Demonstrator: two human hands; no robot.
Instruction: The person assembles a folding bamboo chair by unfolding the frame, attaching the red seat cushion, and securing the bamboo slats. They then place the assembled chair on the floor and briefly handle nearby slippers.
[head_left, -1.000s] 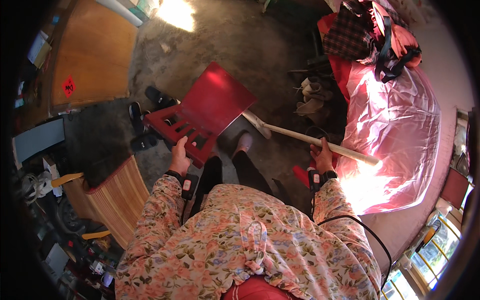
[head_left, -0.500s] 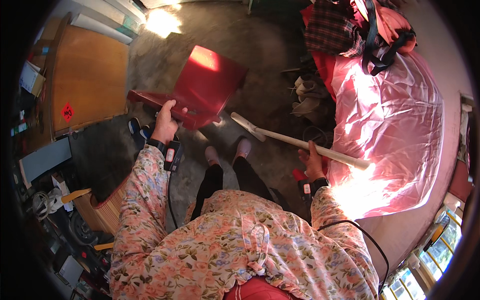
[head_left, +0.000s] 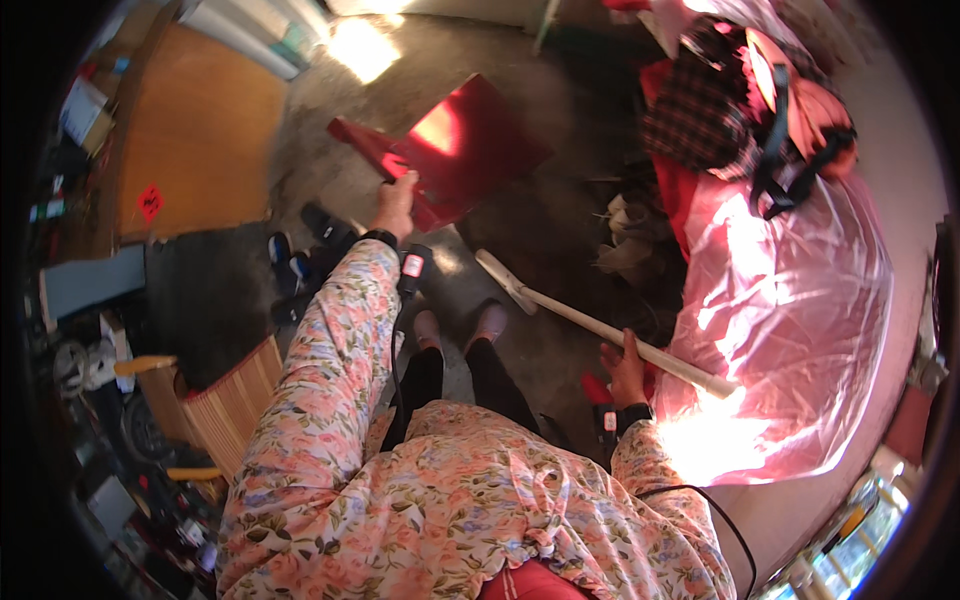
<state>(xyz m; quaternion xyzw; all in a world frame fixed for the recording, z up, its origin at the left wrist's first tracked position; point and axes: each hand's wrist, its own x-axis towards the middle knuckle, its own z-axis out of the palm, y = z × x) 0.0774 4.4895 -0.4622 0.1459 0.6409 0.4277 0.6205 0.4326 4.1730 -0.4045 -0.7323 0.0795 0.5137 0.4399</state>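
My left hand (head_left: 396, 203) reaches forward, closed on the near edge of a red rigid object (head_left: 480, 150). It has one broad flat panel and a narrower side panel set at an angle; its exact kind I cannot tell. My right hand (head_left: 626, 372) is wrapped round the upper part of a pale long-handled pole (head_left: 590, 325). A short crossbar head sits at the pole's far end, pointing forward and left just above or on the floor. The pole's near end overlaps the pink sheet.
Pink glossy cloth (head_left: 790, 330) covers a surface on the right, with plaid clothes (head_left: 700, 125) and an orange strapped bag (head_left: 810, 125) on it. Shoes (head_left: 625, 230) lie beside it. A wooden cabinet (head_left: 205, 130), slippers (head_left: 325, 225) and a slatted wooden seat (head_left: 240, 400) stand left.
My left hand has moved forward and right, carrying the red object farther away and turning it slightly. My right hand and the pole have shifted a little lower in the picture.
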